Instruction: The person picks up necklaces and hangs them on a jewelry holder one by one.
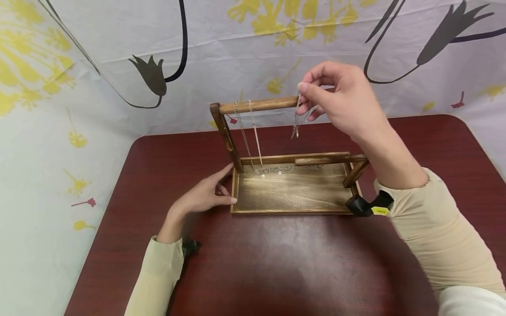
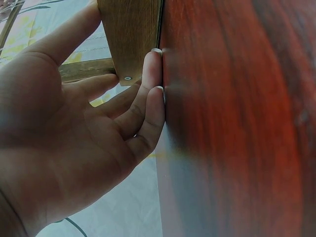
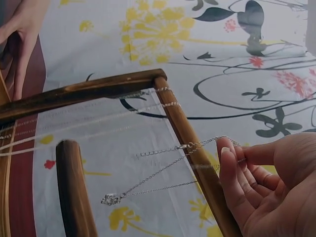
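Dark red table [image 1: 276, 263] before a flowered cloth backdrop [image 1: 99, 44]. Right hand [image 1: 340, 98] raised at the right end of the wooden stand's [image 1: 257, 105] top bar, pinching a thin silver necklace [image 3: 163, 170]. Small pendant visible only from the right wrist. Left hand [image 1: 203, 195] open, fingers flat against the stand's left base. Two more chains [image 1: 247, 131] hanging left along the bar.

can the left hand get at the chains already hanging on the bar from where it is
Probably yes: the left hand rests at the wooden stand base corner, right below the hanging chains, with nothing between them. The right hand works further along the bar.
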`<state>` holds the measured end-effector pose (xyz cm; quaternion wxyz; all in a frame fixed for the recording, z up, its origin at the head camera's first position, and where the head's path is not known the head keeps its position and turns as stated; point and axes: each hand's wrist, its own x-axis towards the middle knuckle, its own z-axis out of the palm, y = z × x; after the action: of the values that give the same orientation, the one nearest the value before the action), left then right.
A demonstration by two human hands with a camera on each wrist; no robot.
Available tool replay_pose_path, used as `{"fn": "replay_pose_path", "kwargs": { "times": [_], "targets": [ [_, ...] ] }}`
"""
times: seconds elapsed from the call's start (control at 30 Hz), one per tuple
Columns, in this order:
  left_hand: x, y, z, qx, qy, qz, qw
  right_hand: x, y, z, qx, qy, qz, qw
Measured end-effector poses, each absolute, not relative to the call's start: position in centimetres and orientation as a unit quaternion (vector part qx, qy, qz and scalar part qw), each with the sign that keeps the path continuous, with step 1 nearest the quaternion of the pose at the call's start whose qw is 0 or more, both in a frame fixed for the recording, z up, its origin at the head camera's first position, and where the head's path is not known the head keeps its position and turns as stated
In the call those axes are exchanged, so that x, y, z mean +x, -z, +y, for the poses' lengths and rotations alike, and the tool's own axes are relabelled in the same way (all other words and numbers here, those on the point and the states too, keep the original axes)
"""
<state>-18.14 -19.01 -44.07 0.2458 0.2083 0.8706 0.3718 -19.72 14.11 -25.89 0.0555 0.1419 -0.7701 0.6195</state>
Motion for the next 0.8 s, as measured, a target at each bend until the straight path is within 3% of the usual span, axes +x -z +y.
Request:
{"fn": "replay_pose_path", "kwargs": {
  "times": [0.8],
  "targets": [
    [-18.3,44.2,-19.1,0.208,-0.376,0.868,0.247,-19.8,26.2,10.8,0.145,-0.616,-0.774,0.018]
  ]
}}
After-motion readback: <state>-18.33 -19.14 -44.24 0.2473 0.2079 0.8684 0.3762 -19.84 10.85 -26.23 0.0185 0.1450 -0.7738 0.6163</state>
